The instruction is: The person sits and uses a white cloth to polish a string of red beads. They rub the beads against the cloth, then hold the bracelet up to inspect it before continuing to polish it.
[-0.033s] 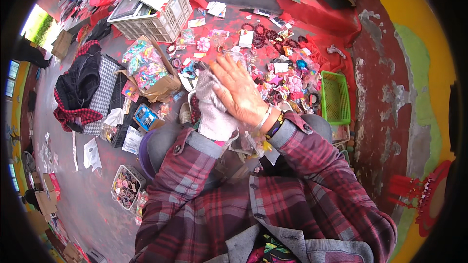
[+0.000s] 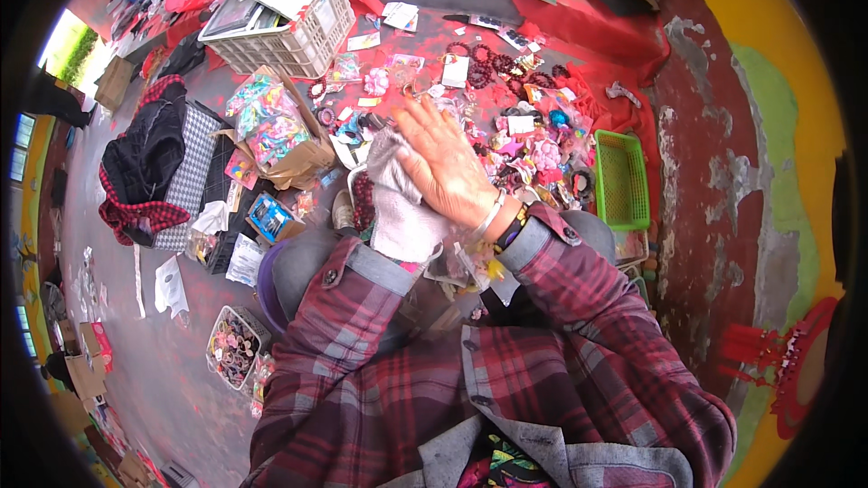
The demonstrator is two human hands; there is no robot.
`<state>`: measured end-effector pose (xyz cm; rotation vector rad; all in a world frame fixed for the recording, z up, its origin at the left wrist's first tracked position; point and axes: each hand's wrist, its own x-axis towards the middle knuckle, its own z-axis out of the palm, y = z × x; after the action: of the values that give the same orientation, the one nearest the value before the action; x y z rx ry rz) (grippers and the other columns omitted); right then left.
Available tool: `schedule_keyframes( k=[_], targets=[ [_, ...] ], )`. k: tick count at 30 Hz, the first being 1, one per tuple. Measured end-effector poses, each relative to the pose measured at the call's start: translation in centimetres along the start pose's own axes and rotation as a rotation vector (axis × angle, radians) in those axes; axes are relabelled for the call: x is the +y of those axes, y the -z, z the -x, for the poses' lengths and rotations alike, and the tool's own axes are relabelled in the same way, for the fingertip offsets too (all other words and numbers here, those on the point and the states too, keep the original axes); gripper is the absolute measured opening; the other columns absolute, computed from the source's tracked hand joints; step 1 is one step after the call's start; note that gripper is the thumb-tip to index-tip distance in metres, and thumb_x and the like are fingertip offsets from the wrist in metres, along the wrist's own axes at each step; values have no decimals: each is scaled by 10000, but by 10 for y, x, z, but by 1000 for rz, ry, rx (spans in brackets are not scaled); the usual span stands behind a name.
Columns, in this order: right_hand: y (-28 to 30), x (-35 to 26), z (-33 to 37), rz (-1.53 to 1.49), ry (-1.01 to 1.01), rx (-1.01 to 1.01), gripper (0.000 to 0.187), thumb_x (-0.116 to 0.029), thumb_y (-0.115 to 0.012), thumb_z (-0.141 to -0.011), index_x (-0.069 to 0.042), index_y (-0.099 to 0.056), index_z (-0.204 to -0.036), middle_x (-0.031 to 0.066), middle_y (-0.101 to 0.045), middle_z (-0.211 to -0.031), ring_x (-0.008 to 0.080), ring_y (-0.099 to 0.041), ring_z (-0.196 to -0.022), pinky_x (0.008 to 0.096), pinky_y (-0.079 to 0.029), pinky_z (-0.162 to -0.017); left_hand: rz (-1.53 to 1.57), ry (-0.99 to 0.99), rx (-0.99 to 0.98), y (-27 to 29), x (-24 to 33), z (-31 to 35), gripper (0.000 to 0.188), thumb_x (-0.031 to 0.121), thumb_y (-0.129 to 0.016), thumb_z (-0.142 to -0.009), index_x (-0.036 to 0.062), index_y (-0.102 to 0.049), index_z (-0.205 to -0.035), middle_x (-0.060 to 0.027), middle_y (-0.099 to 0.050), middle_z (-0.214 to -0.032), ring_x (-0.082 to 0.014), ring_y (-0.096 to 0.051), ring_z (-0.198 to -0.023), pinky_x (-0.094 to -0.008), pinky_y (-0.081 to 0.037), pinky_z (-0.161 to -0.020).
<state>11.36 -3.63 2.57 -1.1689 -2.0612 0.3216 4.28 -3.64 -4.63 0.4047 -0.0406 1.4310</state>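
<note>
Trinkets [image 2: 546, 155] litter the floor [image 2: 167, 366] beside a peeling wall [image 2: 696, 280].

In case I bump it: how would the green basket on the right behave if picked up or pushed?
The green basket would probably feel light for its size, since its sides look perforated. It looks like moulded plastic, so it should stay fairly stiff. Its rectangular shape suggests it would slide rather than roll.

Fisheye view from wearer's head — facing down, plaid shirt [image 2: 398, 380] close below, floor [image 2: 172, 370] farther off.
</note>
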Motion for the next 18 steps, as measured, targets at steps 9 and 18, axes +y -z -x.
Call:
schedule_keyframes(
  k=[9,18],
  targets=[
    [-14,47,1,-194,-265,236,398,-248,-417,-919,28,-474,-1201,207,-489,-1226,339,-375,-1226,378,-313,-1002,-852,187,31,-74,27,-12,420,70,-615,-756,28,-415,-1123,-99,-514,-1099,-181,-535,-1007,-314,-451,-829],
    [22,22,17,-789,-191,30,339,-160,-436,-875,-35,-512,-1181,183,-553,-1122,301,-507,-1058,383,-347,-953,-1387,-132,-68,-64,53,-15,558,85,-693,-677,36,-449,-1177,-119,-544,-1122,-216,-565,-1001,-338,-466,-844]
  ],
)
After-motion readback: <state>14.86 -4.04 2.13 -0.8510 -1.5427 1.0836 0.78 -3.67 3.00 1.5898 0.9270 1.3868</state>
